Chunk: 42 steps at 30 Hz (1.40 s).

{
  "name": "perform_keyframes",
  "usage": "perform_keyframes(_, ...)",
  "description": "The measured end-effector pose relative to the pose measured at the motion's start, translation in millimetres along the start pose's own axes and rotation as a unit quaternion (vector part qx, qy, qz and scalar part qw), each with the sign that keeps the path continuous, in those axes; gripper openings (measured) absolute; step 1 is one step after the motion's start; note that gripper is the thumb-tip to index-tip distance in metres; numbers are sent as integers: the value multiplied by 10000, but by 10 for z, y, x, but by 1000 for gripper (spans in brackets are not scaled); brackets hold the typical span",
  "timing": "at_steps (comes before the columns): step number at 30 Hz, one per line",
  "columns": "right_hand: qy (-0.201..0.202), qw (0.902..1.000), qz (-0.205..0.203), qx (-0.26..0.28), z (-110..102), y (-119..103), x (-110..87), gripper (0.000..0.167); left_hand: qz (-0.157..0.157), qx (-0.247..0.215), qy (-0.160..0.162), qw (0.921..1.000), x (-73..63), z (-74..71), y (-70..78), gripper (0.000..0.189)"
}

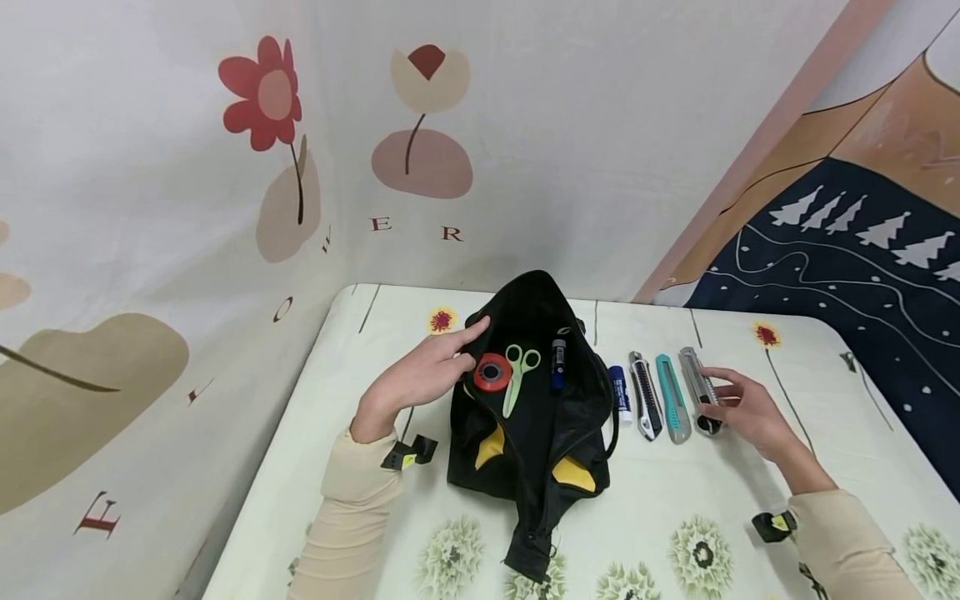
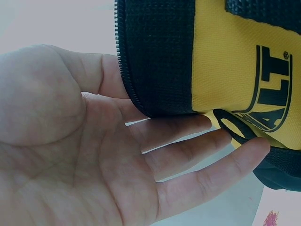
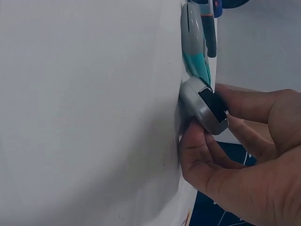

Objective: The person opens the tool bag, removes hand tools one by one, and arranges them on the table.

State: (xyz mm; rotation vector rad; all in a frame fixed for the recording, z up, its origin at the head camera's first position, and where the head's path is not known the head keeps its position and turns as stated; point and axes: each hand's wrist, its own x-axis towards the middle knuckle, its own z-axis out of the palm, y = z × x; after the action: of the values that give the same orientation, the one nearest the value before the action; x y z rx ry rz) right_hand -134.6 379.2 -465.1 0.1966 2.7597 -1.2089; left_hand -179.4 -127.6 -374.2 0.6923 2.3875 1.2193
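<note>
A black and yellow tool bag [image 1: 491, 467] lies on the table with its zipped mouth spread wide. Inside it are a red tape roll [image 1: 492, 372], light green scissors [image 1: 517, 379] and a dark blue capped stick [image 1: 558, 364]. My left hand [image 1: 420, 375] holds the bag's left rim; in the left wrist view its fingers lie along the yellow side [image 2: 221, 61]. To the right, my right hand [image 1: 750, 408] pinches a grey utility knife [image 1: 699, 387] between thumb and fingers. The right wrist view shows the knife's rounded end [image 3: 200, 103] close to the table surface.
Between bag and right hand, a blue and white glue stick [image 1: 619, 395], a black and silver utility knife [image 1: 645, 396] and a teal utility knife [image 1: 672, 400] lie in a row. Patterned cloth walls [image 1: 525, 167] stand behind the flower-printed table [image 1: 405, 533].
</note>
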Motion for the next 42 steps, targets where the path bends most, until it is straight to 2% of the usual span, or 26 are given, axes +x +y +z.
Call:
perform_keyframes(13, 46, 9999, 52, -81, -11, 21, -30, 71, -18, -9, 8, 10000, -9, 2, 1, 67)
perform_keyframes(27, 500, 9944, 143, -920, -3, 15, -83, 64, -20, -15, 28, 10000, -20, -8, -15, 67)
perform_keyframes(38, 539, 9944, 90, -905, -6, 30, -111, 63, 15, -9, 19, 10000, -17, -5, -6, 67)
perform_keyframes(42, 678, 9940, 52, -851, 10, 0, -114, 61, 13, 2, 24, 10000, -16, -3, -6, 67)
